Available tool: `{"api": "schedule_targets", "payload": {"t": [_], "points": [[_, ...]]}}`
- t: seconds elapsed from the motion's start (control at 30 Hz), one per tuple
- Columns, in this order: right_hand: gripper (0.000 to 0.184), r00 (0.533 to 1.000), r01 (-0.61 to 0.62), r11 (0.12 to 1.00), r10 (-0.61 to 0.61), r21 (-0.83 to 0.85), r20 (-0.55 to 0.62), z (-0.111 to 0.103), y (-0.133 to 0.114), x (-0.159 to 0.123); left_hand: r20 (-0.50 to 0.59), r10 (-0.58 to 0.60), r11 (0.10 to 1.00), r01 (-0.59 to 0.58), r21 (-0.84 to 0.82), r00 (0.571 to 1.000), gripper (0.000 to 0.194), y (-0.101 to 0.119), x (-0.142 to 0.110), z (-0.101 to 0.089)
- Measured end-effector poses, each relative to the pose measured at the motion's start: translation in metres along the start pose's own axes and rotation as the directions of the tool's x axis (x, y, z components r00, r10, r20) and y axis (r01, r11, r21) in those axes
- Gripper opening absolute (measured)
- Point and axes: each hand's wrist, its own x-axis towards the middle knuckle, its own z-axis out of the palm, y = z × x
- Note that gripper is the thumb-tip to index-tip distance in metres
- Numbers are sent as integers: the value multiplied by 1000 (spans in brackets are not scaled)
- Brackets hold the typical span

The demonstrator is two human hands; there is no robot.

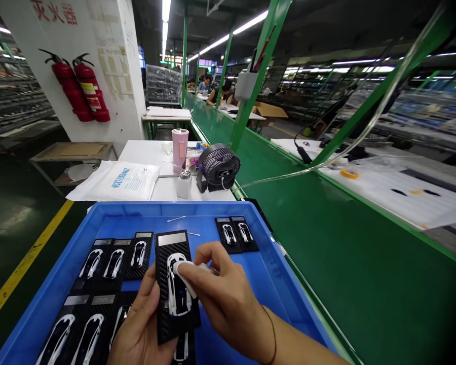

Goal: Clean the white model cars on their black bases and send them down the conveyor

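Between the left fingers point(147, 305) and right fingers point(202, 278) stands a plaque point(177, 299), a cloth point(177, 265) against it under the right ones. Below both is a tray point(285, 289): left of the fingers, two rows of plaques point(114, 264); ahead-right, a pair of plaques point(228, 234). Farther ahead, a table point(146, 151) bears, left to right, a bag point(126, 182), a cup point(180, 154) behind a bottle point(184, 185), and a fan point(217, 170).

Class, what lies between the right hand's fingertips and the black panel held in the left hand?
A white wipe, touching the model car on the panel, in the head view.
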Motion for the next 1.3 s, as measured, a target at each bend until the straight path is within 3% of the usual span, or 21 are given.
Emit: {"api": "schedule_targets", "payload": {"t": [0.17, 0.33, 0.5, 0.6, 0.77, 1.0, 1.2, 1.3], "points": [[35, 986, 93, 995, -89, -20, 141, -5, 1, -9, 33, -33, 999, 33, -12, 999, 33, 0, 1, -4], [34, 993, 77, 994, -69, -83, 92, -4, 0, -7, 63, -63, 998, 63, 1, 996, 37, -2, 3, -9], [30, 978, 188, 971, -172, -148, 115, -9, -3, -5, 82, -60, 996, 66, -63, 995, 35, -2, 3, -10], [34, 982, 147, 989, -145, -7, 120, -15, 3, -8, 162, -49, 990, 69, -125, 986, 33, -1, 4, -11], [40, 999, 34, 948, -24, 316, -35, -10, 8, -13, 276, -42, 972, 103, -212, 960, 32, 0, 8, -18], [47, 998, 55, 940, -42, 335, -46, 8, -1, -17, 461, -46, 923, 215, -320, 886, 40, -1, 6, -20], [32, 1000, 11, 926, -15, 377, 7, -4, 1, -19, 379, -62, 956, 164, -245, 923, 37, 5, 2, -12], [31, 998, -24, 930, 46, 366, -52, -12, 2, -17, 286, -61, 982, 108, -152, 956, 34, 8, 1, -11]]}}
